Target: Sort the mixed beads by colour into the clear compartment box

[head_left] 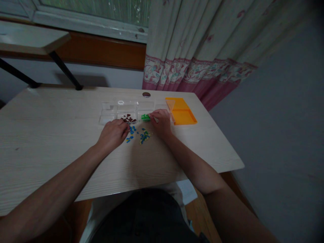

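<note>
My left hand [115, 132] rests at the front edge of the clear divided tray, its fingers curled closed beside the small brown pieces [129, 118] in one compartment. Small blue pieces [132, 129] lie on the table by its fingertips; whatever those fingers hold is hidden. Over the tray, my right hand [162, 120] has thumb and fingers pinched together at the small green pieces [145, 117] in the neighbouring compartment. Anything in that pinch is too small to make out. Between the hands lies a pile of mixed blue and yellow pieces [145, 135].
The clear tray [108, 113] spans the table [76, 145] in front of me. An orange case [183, 116] lies right of it, and a dark round object [146, 95] behind it. A raised shelf [32, 37] stands at far left; a curtain [189, 67] hangs behind.
</note>
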`<state>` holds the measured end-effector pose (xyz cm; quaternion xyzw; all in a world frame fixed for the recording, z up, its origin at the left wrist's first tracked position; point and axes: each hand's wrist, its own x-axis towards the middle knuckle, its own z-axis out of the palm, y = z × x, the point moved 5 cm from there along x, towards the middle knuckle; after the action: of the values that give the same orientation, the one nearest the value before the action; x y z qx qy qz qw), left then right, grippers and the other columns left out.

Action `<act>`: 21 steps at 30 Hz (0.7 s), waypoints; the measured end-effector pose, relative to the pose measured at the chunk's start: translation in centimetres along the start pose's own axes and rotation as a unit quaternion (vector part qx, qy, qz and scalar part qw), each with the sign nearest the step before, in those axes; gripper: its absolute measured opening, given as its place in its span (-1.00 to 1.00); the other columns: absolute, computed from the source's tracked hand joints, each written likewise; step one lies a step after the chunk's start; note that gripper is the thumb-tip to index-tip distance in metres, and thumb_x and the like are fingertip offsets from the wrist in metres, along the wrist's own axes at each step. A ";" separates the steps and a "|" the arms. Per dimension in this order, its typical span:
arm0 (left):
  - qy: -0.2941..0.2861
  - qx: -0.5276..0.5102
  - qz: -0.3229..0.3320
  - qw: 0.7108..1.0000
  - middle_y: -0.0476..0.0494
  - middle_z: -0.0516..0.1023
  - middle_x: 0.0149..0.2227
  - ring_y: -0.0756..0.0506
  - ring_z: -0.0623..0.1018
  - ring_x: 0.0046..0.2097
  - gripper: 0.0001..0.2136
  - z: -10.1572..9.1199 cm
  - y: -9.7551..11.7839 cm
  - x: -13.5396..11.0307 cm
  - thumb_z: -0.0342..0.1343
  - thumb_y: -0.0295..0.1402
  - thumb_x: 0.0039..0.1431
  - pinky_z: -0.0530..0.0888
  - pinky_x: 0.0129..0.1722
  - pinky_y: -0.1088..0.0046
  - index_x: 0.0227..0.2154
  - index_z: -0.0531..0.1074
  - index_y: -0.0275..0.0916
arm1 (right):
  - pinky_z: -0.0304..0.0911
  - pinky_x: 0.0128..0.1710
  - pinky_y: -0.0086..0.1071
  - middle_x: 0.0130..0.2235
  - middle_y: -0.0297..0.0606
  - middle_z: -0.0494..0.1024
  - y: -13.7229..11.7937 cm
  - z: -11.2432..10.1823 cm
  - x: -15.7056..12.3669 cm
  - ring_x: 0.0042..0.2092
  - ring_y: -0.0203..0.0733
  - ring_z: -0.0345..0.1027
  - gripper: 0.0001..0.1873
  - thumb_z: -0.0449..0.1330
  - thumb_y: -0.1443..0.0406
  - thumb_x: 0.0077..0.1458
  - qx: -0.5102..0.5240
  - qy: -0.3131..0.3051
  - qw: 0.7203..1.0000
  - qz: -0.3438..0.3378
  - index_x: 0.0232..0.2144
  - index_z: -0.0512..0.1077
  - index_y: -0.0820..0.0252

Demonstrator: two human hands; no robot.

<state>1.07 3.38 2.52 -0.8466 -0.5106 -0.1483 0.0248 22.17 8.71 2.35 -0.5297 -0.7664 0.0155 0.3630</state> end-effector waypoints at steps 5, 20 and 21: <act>-0.002 0.011 -0.002 1.000 -0.23 0.48 -0.25 -0.23 0.47 -0.16 -0.79 0.6 -0.1 0.0 -0.04 -0.26 0.30 0.33 -0.23 0.25 -0.27 0.45 -0.23 | 0.08 0.01 -0.19 -0.20 -0.28 0.57 -0.1 0.0 0.0 -0.07 -0.12 0.29 -0.73 0.12 0.13 0.26 -0.005 0.005 1.000 -0.007 -0.29 0.58 0.08; 0.068 -0.253 -0.028 0.965 -0.11 0.38 -0.37 -0.10 0.40 -0.29 -0.76 -0.3 0.1 -0.1 -0.10 -0.22 0.34 0.33 -0.28 0.37 -0.34 0.37 -0.23 | 0.06 0.05 -0.18 -0.22 -0.28 0.57 -2.7 -0.5 -1.1 -0.06 -0.15 0.32 -0.78 0.13 0.17 0.26 0.010 0.019 0.994 -0.109 -0.25 0.57 0.04; 0.068 -0.280 -0.033 0.957 -0.10 0.38 -0.37 -0.08 0.40 -0.30 -0.75 -0.2 0.2 -0.1 -0.10 -0.22 0.34 0.33 -0.29 0.38 -0.35 0.37 -0.23 | 0.05 0.07 -0.18 -0.21 -0.29 0.57 -3.3 -0.5 -1.4 -0.05 -0.16 0.31 -0.79 0.13 0.17 0.26 0.012 0.016 0.991 -0.131 -0.23 0.57 0.02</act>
<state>1.17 3.19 2.70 -0.7904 -0.4735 -0.3428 -0.1833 20.05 5.93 3.37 -0.4201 -0.8231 -0.0315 0.3810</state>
